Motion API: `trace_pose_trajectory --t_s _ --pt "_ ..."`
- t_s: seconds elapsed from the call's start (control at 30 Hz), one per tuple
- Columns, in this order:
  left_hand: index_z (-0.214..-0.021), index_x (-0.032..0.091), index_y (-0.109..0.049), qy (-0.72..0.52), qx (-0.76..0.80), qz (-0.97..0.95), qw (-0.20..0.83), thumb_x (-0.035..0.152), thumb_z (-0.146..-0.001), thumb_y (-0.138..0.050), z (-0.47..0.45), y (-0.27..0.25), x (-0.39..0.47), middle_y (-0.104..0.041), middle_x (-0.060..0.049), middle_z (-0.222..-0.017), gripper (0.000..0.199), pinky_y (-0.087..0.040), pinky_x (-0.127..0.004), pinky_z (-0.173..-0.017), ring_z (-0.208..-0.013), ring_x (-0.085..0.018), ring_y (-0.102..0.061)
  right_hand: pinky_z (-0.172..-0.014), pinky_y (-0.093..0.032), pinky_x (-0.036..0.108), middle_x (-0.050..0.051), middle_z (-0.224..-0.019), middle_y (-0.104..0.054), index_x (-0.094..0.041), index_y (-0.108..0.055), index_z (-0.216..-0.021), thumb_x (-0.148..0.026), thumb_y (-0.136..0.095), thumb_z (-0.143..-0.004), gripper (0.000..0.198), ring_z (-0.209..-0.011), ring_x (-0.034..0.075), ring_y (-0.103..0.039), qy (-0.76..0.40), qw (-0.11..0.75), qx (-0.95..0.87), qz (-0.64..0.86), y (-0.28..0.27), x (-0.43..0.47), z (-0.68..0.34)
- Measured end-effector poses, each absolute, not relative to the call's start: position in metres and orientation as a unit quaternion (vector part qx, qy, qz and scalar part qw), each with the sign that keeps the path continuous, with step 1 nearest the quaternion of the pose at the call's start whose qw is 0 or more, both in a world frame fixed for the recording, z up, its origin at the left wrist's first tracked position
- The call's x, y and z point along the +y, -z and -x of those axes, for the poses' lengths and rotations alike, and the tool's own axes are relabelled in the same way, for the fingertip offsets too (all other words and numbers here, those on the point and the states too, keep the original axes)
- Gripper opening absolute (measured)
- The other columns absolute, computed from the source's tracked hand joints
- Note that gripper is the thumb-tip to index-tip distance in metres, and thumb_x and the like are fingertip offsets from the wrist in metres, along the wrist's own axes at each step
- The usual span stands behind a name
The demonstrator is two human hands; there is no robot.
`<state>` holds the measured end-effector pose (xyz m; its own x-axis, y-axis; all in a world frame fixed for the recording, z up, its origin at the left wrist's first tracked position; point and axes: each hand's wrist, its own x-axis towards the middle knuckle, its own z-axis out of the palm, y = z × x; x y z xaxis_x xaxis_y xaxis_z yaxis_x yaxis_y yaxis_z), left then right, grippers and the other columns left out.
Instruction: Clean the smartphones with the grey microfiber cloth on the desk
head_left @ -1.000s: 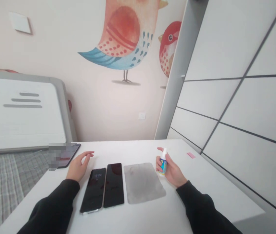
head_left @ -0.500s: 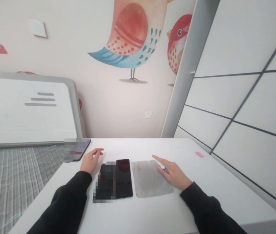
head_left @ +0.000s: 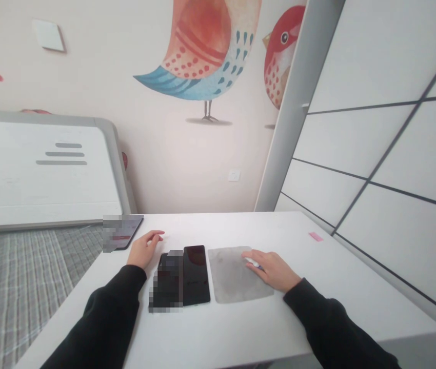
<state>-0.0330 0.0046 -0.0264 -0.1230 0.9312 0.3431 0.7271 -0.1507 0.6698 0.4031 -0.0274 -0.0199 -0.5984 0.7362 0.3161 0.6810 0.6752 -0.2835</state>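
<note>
My left hand [head_left: 146, 250] rests on the white table with nothing in it, its fingers loosely bent and apart from the thumb. Just to its right lie two dark flat devices side by side: a black-screened one [head_left: 197, 277] and, partly blurred out, another [head_left: 167, 284]. My right hand [head_left: 274, 267] is palm down over the right part of a thin grey mat [head_left: 233, 282]. Between its thumb and fingers is a small white-and-blue object [head_left: 254, 263], mostly covered by the hand, so its kind is unclear.
A tablet-like device [head_left: 127, 230], partly blurred out, lies at the table's [head_left: 202, 338] far left corner. Toward the right edge is a small pink slip [head_left: 315, 237]. White panels [head_left: 402, 236] rise along the right side; a bed end [head_left: 41, 174] stands beyond at left.
My right index finger, stretched forward before, has come down and bent over the small white-and-blue object. My left hand stays in place. The view has tilted slightly.
</note>
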Motion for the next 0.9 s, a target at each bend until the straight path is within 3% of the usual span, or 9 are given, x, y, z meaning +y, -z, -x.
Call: trace_pose_trajectory --t_s 0.1,0.23,0.47,0.57,0.73,0.9 --pt "-0.107 0.017 -0.07 -0.394 0.637 -0.65 0.132 0.057 -0.1 -0.053 0.034 0.027 0.005 -0.074 -0.004 -0.094 0.044 -0.053 -0.045 -0.094 -0.092 -0.021 -0.071 -0.087 -0.059 0.042 0.007 -0.128 -0.074 -0.031 -0.062 -0.137 -0.039 -0.043 -0.106 0.037 -0.099 0.028 -0.075 -0.062 0.219 -0.889 0.396 0.021 -0.028 -0.402" --pt "-0.106 0.017 -0.07 -0.402 0.635 -0.647 0.131 0.054 -0.1 -0.055 0.035 0.028 0.006 -0.074 -0.004 -0.096 0.04 -0.053 -0.045 -0.094 -0.093 -0.021 -0.07 -0.078 -0.06 0.04 0.006 -0.112 -0.079 -0.033 -0.068 -0.128 -0.042 -0.047 -0.104 0.034 -0.083 0.027 -0.076 -0.062 0.227 -0.888 0.395 0.023 -0.029 -0.402" --pt "-0.109 0.017 -0.07 -0.419 0.632 -0.639 0.126 0.05 -0.1 -0.058 0.037 0.03 0.008 -0.074 -0.006 -0.102 0.037 -0.052 -0.048 -0.099 -0.1 -0.022 -0.07 -0.078 -0.06 0.043 0.008 -0.11 -0.079 -0.03 -0.071 -0.124 -0.043 -0.047 -0.103 0.034 -0.084 0.029 -0.076 -0.067 0.248 -0.879 0.401 0.023 -0.029 -0.405" --pt "-0.109 0.016 -0.07 -0.421 0.631 -0.639 0.128 0.049 -0.1 -0.059 0.037 0.031 0.008 -0.074 -0.006 -0.103 0.035 -0.052 -0.048 -0.099 -0.1 -0.022 -0.07 -0.082 -0.06 0.045 0.008 -0.118 -0.077 -0.029 -0.069 -0.127 -0.042 -0.047 -0.102 0.035 -0.09 0.03 -0.076 -0.074 0.268 -0.872 0.403 0.022 -0.03 -0.405" --pt "-0.109 0.016 -0.069 -0.421 0.629 -0.639 0.133 0.045 -0.1 -0.06 0.036 0.03 0.007 -0.074 -0.006 -0.105 0.032 -0.053 -0.047 -0.098 -0.101 -0.022 -0.07 -0.078 -0.06 0.041 0.005 -0.108 -0.08 -0.03 -0.072 -0.116 -0.043 -0.054 -0.099 0.028 -0.081 0.027 -0.076 -0.089 0.311 -0.854 0.407 0.026 -0.03 -0.407" --pt "-0.109 0.016 -0.069 -0.421 0.63 -0.638 0.135 0.046 -0.1 -0.06 0.036 0.03 0.007 -0.074 -0.006 -0.107 0.032 -0.054 -0.047 -0.097 -0.1 -0.022 -0.07 -0.088 -0.058 0.045 0.013 -0.125 -0.071 -0.023 -0.05 -0.143 -0.044 -0.055 -0.099 0.049 -0.099 0.029 -0.073 -0.072 0.416 -0.778 0.465 0.036 -0.013 -0.429"
